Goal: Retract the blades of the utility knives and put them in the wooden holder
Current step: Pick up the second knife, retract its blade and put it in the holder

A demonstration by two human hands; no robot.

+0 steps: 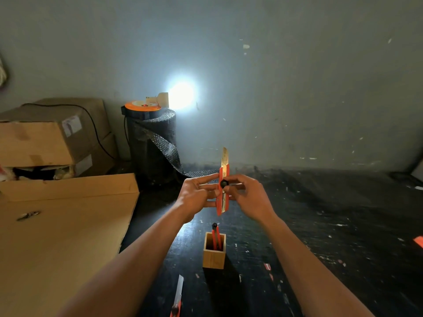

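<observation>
I hold a red utility knife (pixel 223 179) upright in front of me, its long blade sticking out of the top. My left hand (pixel 196 194) grips the knife's body from the left. From the right, my right hand (pixel 248 194) pinches the black slider knob on it. Below my hands stands the square wooden holder (pixel 214 257) on the dark table, with one red knife (pixel 215 236) standing inside. Another red knife (pixel 178 298) lies on the table near the bottom edge, blade extended.
A large cardboard sheet (pixel 57 236) covers the left side, with stacked cardboard boxes (pixel 45 138) behind it. A black mesh roll (pixel 153 145) topped by an orange reel stands at the back, beside a bright lamp (pixel 180 94). The grey wall lies behind the table.
</observation>
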